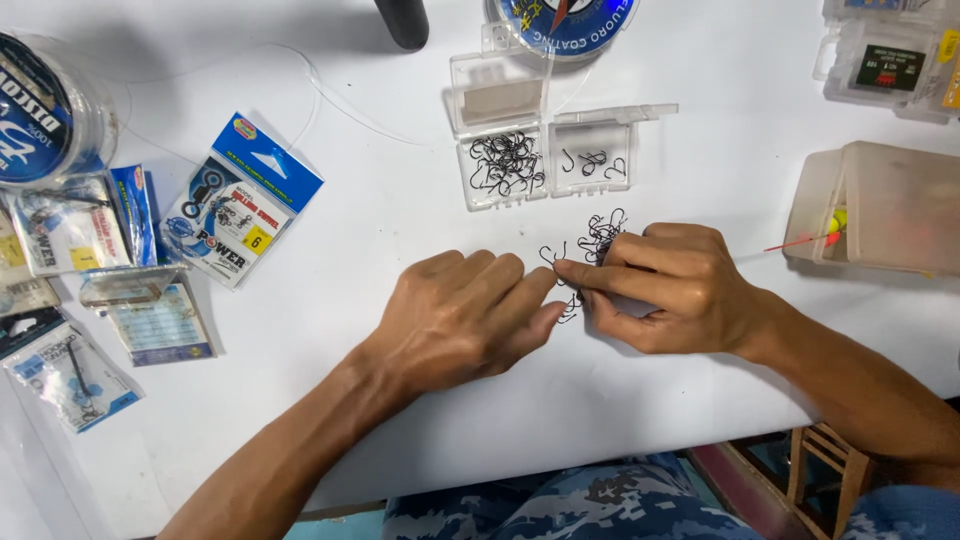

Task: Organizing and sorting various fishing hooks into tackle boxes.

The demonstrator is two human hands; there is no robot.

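White worktop (400, 420) strewn with fishing tackle, two hands meeting over a heap of hooks

The left hand (465, 315) and right hand (665, 290) rest on the worktop with fingertips together, pinching at small dark hooks (600, 235) tangled in a loose pile just beyond them; behind the pile stand two open clear hook boxes (540, 155), with line spools (45, 110) and blue-and-white tackle packets (240, 200) well off to the left

My two bare forearms, no sleeves, left hand (470, 315), right hand (672, 288), no rings, blue camouflage trousers (570, 505).
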